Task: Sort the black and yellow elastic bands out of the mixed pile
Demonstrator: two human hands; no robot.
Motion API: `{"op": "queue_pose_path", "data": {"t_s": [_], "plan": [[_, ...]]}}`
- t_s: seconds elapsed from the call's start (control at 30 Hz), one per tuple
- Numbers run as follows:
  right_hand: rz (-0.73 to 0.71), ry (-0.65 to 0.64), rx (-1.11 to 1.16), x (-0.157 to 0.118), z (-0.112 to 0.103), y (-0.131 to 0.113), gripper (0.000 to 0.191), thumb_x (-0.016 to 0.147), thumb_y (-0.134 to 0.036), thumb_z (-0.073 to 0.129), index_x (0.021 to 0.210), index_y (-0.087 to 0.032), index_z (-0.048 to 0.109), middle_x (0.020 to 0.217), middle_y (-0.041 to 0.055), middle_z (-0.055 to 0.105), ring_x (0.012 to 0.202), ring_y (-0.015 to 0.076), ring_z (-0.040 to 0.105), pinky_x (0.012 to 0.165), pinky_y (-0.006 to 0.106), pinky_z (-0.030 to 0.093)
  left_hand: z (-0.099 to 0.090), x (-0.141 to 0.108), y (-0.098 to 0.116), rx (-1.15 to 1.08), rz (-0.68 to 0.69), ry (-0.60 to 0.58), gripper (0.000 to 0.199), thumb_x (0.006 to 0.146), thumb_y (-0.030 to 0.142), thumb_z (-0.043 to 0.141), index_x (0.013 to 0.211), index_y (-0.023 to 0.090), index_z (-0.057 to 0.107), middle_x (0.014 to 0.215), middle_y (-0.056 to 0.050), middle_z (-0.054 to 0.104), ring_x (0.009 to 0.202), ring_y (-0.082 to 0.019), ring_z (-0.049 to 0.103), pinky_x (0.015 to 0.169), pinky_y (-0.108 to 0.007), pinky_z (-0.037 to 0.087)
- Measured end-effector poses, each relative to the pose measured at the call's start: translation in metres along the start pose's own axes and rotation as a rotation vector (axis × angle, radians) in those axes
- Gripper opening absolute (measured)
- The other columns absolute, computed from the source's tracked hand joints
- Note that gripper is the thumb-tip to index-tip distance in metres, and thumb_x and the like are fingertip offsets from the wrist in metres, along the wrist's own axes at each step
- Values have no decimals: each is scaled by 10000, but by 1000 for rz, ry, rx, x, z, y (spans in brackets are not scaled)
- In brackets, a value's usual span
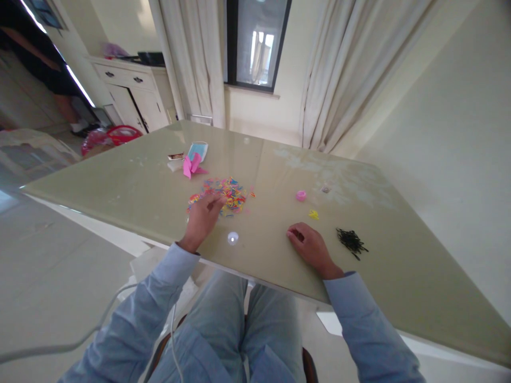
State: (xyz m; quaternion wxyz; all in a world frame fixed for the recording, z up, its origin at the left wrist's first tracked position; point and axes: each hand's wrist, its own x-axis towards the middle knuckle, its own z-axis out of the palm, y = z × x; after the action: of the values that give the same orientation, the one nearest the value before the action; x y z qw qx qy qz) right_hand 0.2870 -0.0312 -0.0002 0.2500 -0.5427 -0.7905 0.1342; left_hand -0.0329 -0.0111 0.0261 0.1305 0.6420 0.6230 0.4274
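My left hand (204, 217) reaches over the near side of a pile of small coloured rubber bands (233, 196). Its fingers are drawn together at the pile; whatever is between them is too small to make out. Resting on the table, my right hand (306, 242) has its fingers curled in a loose fist, and nothing shows in it. Beyond it are a small bunch of yellow bands (313, 214) and a pink ring-like piece (301, 196). A heap of black hairpin-like pieces (351, 241) lies to its right. Between my hands is a small clear round piece (232, 238).
On the table (255, 255), farther back, are a blue face mask (198, 151), a pink folded piece (192, 166) and a small clear packet (326, 189). A white cabinet (131, 90) and red basket (124, 134) stand beyond. A person (43, 58) stands at far left.
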Motion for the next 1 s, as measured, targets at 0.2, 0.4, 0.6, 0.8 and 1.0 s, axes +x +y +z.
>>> {"op": "queue_pose_path", "data": {"t_s": [0.2,0.4,0.6,0.8,1.0], "plan": [[-21,27,-9,-1,2,2,169,907,-302,500,841,-201,619,806,50,655,713,179,585,682,294,448,1,0,3,101,-41,-32,319,922,370,471,812,158,682,765,-36,681,685,-156,582,641,-247,420],[-20,20,-8,0,2,3,167,906,-298,505,849,-197,625,817,50,656,722,180,586,685,295,446,-5,7,-12,495,-95,-207,312,966,290,421,1050,193,705,1093,-111,722,985,-244,655,821,-317,472],[-13,19,-3,-1,1,2,161,898,-295,512,844,-195,626,804,47,652,709,179,579,676,298,440,-13,11,-18,641,-7,-219,317,977,263,397,1085,175,682,1069,-135,703,971,-258,663,782,-327,491],[-11,22,4,-1,2,3,164,901,-296,512,844,-194,627,799,43,649,710,178,580,677,298,438,-18,15,-17,436,-33,-182,280,947,244,451,1027,169,709,1009,-117,720,899,-222,665,762,-301,479],[-14,34,-2,-2,3,4,153,895,-288,520,838,-191,624,796,47,650,699,176,581,671,296,441,-14,-9,6,-671,-359,-251,322,779,482,714,802,162,678,547,39,537,467,-79,452,447,-190,317]]}}
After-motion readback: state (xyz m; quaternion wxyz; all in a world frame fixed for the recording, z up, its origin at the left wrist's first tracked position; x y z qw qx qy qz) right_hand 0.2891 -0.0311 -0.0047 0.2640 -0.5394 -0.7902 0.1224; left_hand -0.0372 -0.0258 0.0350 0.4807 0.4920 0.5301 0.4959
